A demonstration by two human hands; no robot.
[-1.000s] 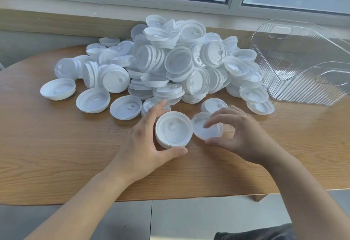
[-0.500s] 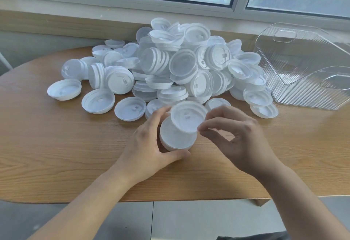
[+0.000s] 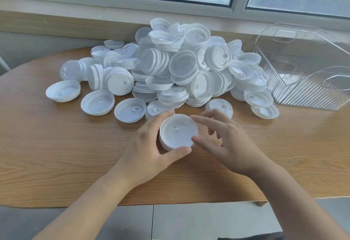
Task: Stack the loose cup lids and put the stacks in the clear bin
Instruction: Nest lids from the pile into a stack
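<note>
A big heap of white cup lids (image 3: 181, 65) covers the far middle of the wooden table (image 3: 47, 154). In front of it a short stack of lids (image 3: 178, 132) stands on the table, hollow side up. My left hand (image 3: 147, 149) curls around the stack's left and near side, thumb and fingers on its rim. My right hand (image 3: 223, 141) hovers just right of the stack, fingers spread, its thumb tip touching the top lid's edge and nothing in its grasp. The clear bin (image 3: 306, 65) stands at the far right, with no lids visible inside.
Single loose lids (image 3: 97, 102) lie scattered left and in front of the heap, and others (image 3: 265, 111) sit near the bin. A window sill and wall run behind the table. The table's near edge curves just below my forearms.
My right hand picked up the lid lying right of the stack, carried it over and set it on top. Its fingers have now let go and spread. My left hand kept holding the stack.
</note>
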